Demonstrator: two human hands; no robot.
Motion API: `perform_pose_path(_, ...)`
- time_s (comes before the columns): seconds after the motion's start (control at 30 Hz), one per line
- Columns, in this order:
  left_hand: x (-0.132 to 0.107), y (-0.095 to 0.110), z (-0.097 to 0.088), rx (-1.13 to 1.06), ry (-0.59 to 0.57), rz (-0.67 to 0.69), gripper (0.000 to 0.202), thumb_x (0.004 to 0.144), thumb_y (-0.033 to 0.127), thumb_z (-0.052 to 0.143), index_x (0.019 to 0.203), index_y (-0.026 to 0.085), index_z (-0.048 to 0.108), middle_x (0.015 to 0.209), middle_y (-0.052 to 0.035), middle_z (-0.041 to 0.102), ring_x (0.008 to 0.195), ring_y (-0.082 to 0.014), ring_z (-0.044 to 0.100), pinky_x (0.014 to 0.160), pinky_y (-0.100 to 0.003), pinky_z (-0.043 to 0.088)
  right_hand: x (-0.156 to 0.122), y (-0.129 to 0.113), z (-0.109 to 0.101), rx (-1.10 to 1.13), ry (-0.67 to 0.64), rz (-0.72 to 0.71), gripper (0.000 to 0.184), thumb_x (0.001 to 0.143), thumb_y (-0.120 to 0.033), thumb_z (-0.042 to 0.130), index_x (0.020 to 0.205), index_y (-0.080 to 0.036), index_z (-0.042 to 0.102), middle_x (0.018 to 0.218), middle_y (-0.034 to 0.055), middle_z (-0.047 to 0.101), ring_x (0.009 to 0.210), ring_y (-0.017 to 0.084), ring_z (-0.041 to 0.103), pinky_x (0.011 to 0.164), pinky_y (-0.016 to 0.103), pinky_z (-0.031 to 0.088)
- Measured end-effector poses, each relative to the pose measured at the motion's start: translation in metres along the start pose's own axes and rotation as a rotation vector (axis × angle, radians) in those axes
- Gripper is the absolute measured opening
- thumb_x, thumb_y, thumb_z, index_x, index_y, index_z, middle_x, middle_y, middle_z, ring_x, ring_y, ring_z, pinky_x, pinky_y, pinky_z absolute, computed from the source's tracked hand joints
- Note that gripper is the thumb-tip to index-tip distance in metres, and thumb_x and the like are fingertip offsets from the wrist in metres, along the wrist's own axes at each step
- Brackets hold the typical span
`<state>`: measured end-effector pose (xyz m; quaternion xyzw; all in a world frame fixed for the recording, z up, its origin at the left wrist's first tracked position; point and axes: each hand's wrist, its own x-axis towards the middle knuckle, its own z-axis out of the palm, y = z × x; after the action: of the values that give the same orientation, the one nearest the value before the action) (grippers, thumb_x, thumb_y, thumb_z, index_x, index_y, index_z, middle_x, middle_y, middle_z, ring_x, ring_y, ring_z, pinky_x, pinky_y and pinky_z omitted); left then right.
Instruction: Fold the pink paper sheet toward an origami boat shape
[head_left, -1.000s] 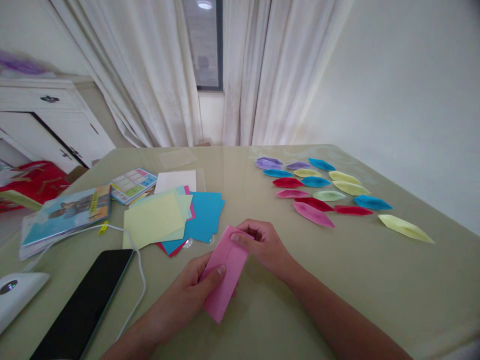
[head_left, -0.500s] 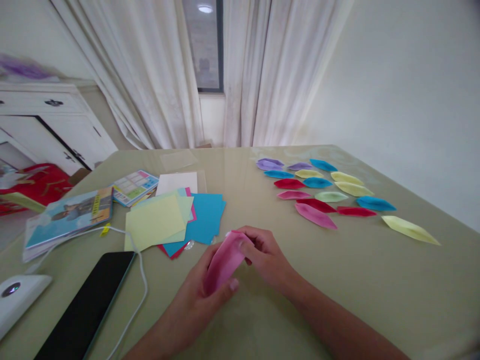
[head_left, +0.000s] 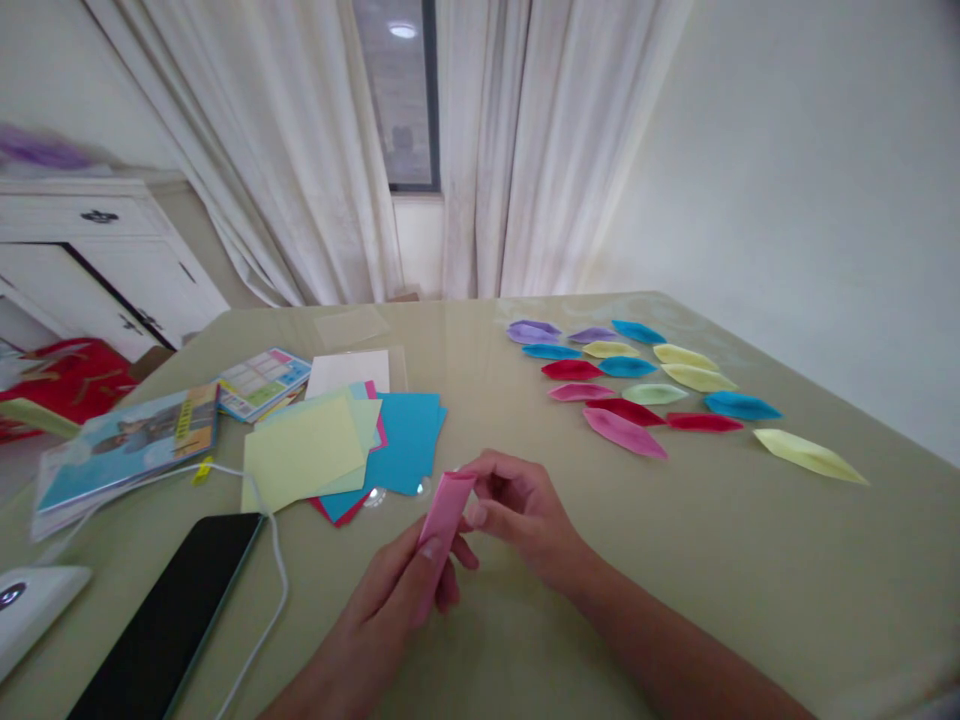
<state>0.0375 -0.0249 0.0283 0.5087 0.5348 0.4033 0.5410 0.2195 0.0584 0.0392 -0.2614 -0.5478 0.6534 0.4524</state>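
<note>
A strip of pink folded paper (head_left: pixel 445 508) is tilted upright over the near middle of the table. My left hand (head_left: pixel 401 590) is closed around its lower part, with the thumb pressed on the front face and fingertips showing past the right edge. My right hand (head_left: pixel 525 510) is at the upper end. Its index fingertip touches the top edge, while the thumb is bent beside the paper with a gap between the two. Several folded paper boat-like shapes (head_left: pixel 626 428) in pink, red, blue, yellow, green and purple lie in rows to the right.
Left of my hands are loose coloured paper sheets (head_left: pixel 300 455), a booklet (head_left: pixel 135 440), a smaller printed card (head_left: pixel 264 383), a black phone-like slab (head_left: pixel 172 610), a white cable (head_left: pixel 281 570) and a white device (head_left: pixel 37 610). Curtains (head_left: pixel 300 150) hang beyond the table.
The pink paper was opened out like a pocket and is now pressed into a flat, narrow strip. My left thumb has moved onto its face, and my right thumb has come off it.
</note>
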Motion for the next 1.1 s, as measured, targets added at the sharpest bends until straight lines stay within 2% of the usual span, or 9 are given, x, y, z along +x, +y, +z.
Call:
perform_pose_path(0.07,0.002,0.0,0.002,-0.126,-0.11,-0.02,0.048,0.101,0.062,0.052,0.113,0.022,0.075,0.09,-0.0066,0.075,0.074,-0.0188,0.066,0.069,-0.029,0.051,0.002,0.001,0.0,0.021,0.043,-0.004,0.026,0.085,-0.043,0.086,0.084,-0.018,0.076,0.071,-0.0032,0.056,0.058,0.011,0.053,0.053,0.025,0.044)
perform_pose_path(0.13,0.005,-0.002,0.004,-0.221,-0.158,-0.031,0.049,0.101,0.063,0.053,0.121,0.021,0.071,0.095,-0.0079,0.076,0.071,-0.0173,0.067,0.065,-0.028,0.051,0.003,0.002,0.0,-0.021,0.105,-0.044,0.025,0.086,-0.037,0.085,0.074,-0.018,0.075,0.071,-0.0022,0.058,0.062,0.011,0.054,0.057,0.025,0.044)
perform_pose_path(0.3,0.011,-0.008,0.01,-0.264,-0.188,-0.035,0.052,0.099,0.065,0.056,0.114,0.018,0.071,0.087,-0.0088,0.078,0.06,-0.0164,0.067,0.056,-0.027,0.051,0.002,-0.003,0.001,-0.112,0.082,-0.063,0.018,0.09,-0.038,0.082,0.087,-0.02,0.083,0.081,0.0002,0.06,0.068,0.012,0.056,0.061,0.026,0.044)
perform_pose_path(0.47,0.011,-0.01,0.012,-0.274,-0.23,-0.081,0.054,0.096,0.066,0.06,0.113,0.016,0.072,0.092,-0.0122,0.082,0.066,-0.0212,0.075,0.061,-0.03,0.057,-0.001,-0.006,0.005,-0.158,0.201,-0.088,0.028,0.094,-0.039,0.077,0.075,-0.019,0.081,0.076,-0.0003,0.056,0.068,0.012,0.054,0.063,0.026,0.044)
perform_pose_path(0.6,0.01,-0.013,0.012,-0.288,-0.275,-0.136,0.05,0.097,0.064,0.06,0.105,0.017,0.072,0.091,-0.012,0.083,0.057,-0.0188,0.074,0.054,-0.028,0.054,-0.001,-0.002,0.004,-0.163,0.146,-0.058,0.024,0.089,-0.042,0.082,0.081,-0.019,0.084,0.078,0.0002,0.058,0.066,0.012,0.055,0.059,0.025,0.042)
perform_pose_path(0.77,0.008,-0.014,0.012,-0.282,-0.332,-0.071,0.043,0.1,0.058,0.06,0.106,0.017,0.072,0.082,-0.0079,0.081,0.059,-0.016,0.073,0.058,-0.025,0.053,-0.001,-0.002,0.004,-0.262,0.185,-0.087,0.027,0.094,-0.043,0.076,0.083,-0.021,0.086,0.075,0.0003,0.057,0.062,0.011,0.054,0.054,0.024,0.039)
perform_pose_path(0.9,0.009,-0.008,0.007,-0.307,-0.387,-0.069,0.041,0.103,0.055,0.056,0.109,0.016,0.069,0.089,-0.0097,0.082,0.058,-0.0134,0.072,0.058,-0.023,0.052,0.0,-0.003,0.004,-0.291,0.232,-0.135,0.029,0.096,-0.043,0.074,0.083,-0.02,0.086,0.077,0.0015,0.059,0.066,0.013,0.057,0.057,0.025,0.042)
perform_pose_path(1.0,0.01,-0.005,0.006,-0.336,-0.376,-0.089,0.043,0.102,0.057,0.057,0.104,0.016,0.068,0.088,-0.0112,0.082,0.058,-0.014,0.072,0.057,-0.023,0.053,0.005,-0.004,-0.006,-0.264,0.32,-0.169,0.032,0.094,-0.047,0.075,0.081,-0.019,0.084,0.077,0.002,0.06,0.066,0.013,0.056,0.057,0.025,0.043)
perform_pose_path(1.1,0.007,-0.008,0.011,-0.324,-0.392,-0.105,0.043,0.101,0.057,0.059,0.095,0.016,0.068,0.086,-0.0128,0.082,0.062,-0.016,0.075,0.061,-0.025,0.056,0.015,-0.012,-0.03,-0.177,0.549,-0.19,0.033,0.089,-0.049,0.08,0.082,-0.017,0.081,0.078,0.0033,0.066,0.067,0.013,0.057,0.058,0.025,0.045)
